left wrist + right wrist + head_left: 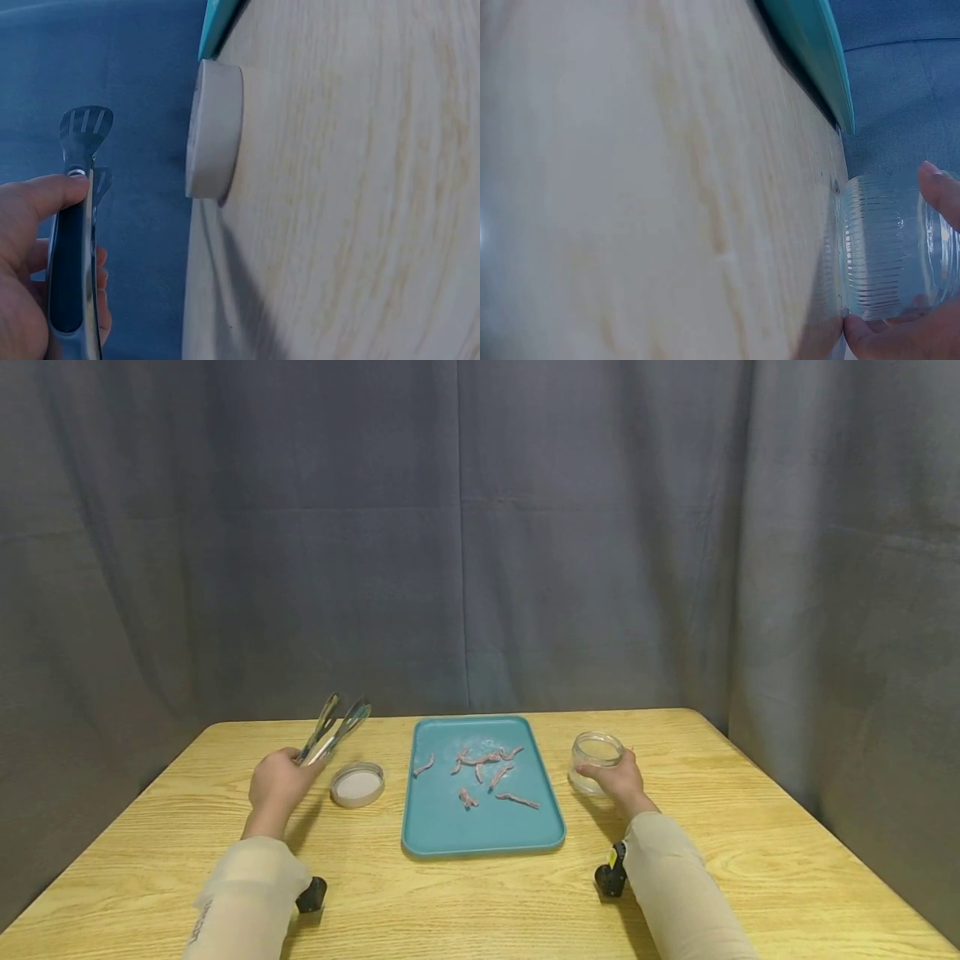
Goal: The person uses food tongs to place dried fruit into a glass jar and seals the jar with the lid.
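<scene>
My left hand grips a pair of metal tongs with a dark handle, tips raised and pointing away over the table. In the left wrist view the tongs lie under my thumb, slotted tips spread a little. A round grey lid lies flat just right of that hand; the lid shows edge-on in the wrist view. My right hand holds a clear ribbed glass jar, open at the top, standing on the table. A teal tray between the hands carries several pinkish worm-like strips.
The wooden table ends at the left, right and far edges, with a grey curtain behind. Black wrist-camera mounts sit below both sleeves. The tray's edge passes close to the jar.
</scene>
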{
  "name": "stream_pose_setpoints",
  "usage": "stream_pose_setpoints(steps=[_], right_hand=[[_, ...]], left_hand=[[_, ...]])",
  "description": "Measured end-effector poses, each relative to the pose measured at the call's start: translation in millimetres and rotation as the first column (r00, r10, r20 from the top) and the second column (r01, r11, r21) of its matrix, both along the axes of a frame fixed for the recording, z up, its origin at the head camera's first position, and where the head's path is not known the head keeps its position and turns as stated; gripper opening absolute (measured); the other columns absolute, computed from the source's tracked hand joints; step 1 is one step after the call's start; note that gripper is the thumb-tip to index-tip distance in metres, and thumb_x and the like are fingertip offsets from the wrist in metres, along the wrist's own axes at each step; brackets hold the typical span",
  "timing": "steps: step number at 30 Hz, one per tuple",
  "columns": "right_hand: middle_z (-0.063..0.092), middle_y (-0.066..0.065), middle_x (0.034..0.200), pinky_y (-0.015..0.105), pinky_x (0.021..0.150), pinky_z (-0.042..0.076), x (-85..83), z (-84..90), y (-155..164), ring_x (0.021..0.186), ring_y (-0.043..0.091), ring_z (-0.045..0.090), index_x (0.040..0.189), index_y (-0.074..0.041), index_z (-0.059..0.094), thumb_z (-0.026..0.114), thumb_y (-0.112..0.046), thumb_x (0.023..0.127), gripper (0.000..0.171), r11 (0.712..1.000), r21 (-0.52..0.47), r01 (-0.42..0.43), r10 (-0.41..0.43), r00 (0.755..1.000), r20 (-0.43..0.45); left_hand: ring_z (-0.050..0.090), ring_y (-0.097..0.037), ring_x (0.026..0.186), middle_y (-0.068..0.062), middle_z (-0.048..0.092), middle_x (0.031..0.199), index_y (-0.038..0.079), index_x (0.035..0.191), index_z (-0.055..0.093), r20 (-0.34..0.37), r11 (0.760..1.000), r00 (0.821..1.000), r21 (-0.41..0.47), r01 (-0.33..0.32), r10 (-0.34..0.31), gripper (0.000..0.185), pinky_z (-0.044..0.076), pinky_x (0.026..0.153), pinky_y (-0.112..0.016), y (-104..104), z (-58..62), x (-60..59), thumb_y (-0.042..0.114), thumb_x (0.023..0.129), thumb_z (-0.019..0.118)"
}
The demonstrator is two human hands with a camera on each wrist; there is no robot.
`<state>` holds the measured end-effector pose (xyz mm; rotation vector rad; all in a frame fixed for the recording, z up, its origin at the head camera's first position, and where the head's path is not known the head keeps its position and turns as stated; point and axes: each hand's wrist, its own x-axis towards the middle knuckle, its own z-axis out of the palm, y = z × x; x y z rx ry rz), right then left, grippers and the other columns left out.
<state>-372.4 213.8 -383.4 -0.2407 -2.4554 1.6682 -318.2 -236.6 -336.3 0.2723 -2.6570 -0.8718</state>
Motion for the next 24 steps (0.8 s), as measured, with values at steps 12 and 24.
stream_pose_setpoints(steps=[12, 24], right_hand=[[0.023, 0.028, 0.130, 0.047, 0.094, 0.021, 8.3, 7.2, -4, 0.118, 0.041, 0.023, 0.133, 0.006, 0.008, 0.070, -0.022, 0.071, 0.092, 1.000, -0.019, 0.005, -0.005, 1.000, 0.000], [0.020, 0.031, 0.130, 0.049, 0.094, 0.020, 9.0, 8.8, -3, 0.117, 0.044, 0.022, 0.133, 0.007, 0.004, 0.067, -0.022, 0.074, 0.092, 1.000, -0.018, -0.023, 0.023, 1.000, 0.007]], left_hand=[[0.053, -0.037, 0.085, -0.024, 0.055, 0.102, -0.007, 0.116, 0.048, -0.021, 0.994, 0.995, -0.049, 0.094, -0.095, 0.058, 0.043, 0.061, -0.040, 9, 13.1, 0.5, 0.037, 0.079, 0.056], [0.054, -0.029, 0.076, -0.020, 0.059, 0.091, -0.006, 0.108, 0.056, -0.057, 0.982, 0.981, -0.048, 0.185, -0.187, 0.051, 0.042, 0.058, -0.037, 21, 12.2, 4.1, 0.035, 0.078, 0.061]])
